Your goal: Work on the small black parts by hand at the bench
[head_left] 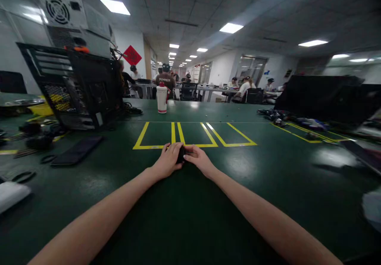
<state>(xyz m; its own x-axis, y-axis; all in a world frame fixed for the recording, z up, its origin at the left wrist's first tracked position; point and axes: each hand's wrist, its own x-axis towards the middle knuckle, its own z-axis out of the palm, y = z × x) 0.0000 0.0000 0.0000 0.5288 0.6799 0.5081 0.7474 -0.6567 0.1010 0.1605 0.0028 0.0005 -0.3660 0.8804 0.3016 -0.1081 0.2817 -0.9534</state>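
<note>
Both arms reach forward over the green tabletop [172, 209]. Between them, my left hand [170, 159] and my right hand [199, 159] close on a small black object [181, 154], whose kind I cannot make out. The left fingers curl over its top and left side. From the right, my other thumb and fingers pinch its edge. Most of the object is hidden by the hands. Just beyond it, yellow tape [196, 146] marks several open-sided boxes on the table.
At the far edge stands a white cup [162, 99] with a red top. A black computer case [80, 88] carries power supplies [74, 18] at left. A dark phone-like slab [77, 150] lies nearer. Cables [274, 116] and a black box-like shape [318, 98] are at right. People sit farther back.
</note>
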